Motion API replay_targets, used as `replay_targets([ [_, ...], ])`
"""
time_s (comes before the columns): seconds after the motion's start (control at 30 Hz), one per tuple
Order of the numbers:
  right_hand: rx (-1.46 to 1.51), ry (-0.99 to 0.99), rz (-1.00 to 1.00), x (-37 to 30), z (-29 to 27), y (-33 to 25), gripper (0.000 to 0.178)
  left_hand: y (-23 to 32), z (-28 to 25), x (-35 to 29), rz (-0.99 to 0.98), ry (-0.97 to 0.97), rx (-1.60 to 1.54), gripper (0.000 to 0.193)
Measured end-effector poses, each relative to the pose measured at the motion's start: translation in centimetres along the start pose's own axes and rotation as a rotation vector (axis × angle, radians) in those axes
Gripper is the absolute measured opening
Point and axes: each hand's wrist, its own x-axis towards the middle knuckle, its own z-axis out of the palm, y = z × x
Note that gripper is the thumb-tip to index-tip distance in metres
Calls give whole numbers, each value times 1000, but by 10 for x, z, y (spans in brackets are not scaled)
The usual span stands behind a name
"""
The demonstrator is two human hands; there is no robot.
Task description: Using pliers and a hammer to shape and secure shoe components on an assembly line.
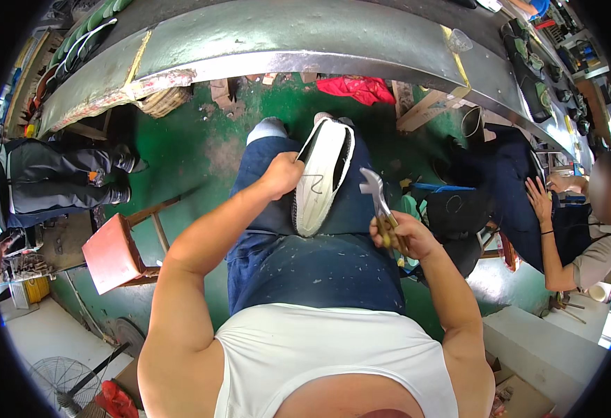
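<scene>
In the head view, a white shoe upper (325, 182) sits over the lap, just off centre toward one o'clock. The left hand (282, 174) — at eleven o'clock — pinches its edge. Between three and four o'clock, the right hand (411, 235) is curled tightly round metal pincers (380, 206) — their head angled toward eleven. A pink-topped stool (112, 255) stands between eight and nine.

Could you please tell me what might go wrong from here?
The white shoe rests on the lap, steadied only by the left hand, so it might slip or turn. The metal pliers in the right hand, close to the shoe, could scratch its pale surface.
</scene>
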Motion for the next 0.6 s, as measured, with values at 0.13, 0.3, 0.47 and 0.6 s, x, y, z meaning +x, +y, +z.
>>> replay_targets([
  [0.13, -774, 235, -32, 21, 19, -5, 21, 38, -29, -17, -87, -418, -98, 40],
  [0.3, -1571, 200, -61, 28, 39, -31, 31, 43, -31, -32, -92, -710, -416, 85],
  [0.47, -1817, 189, -463, 42, 31, -29, 36, 2, 9, -49, 106, -418, -395, 109],
  [0.6, -2143, 93, -587, 57, 44, -42, 30, -6, 7, -49, 151, -373, -307, 111],
])
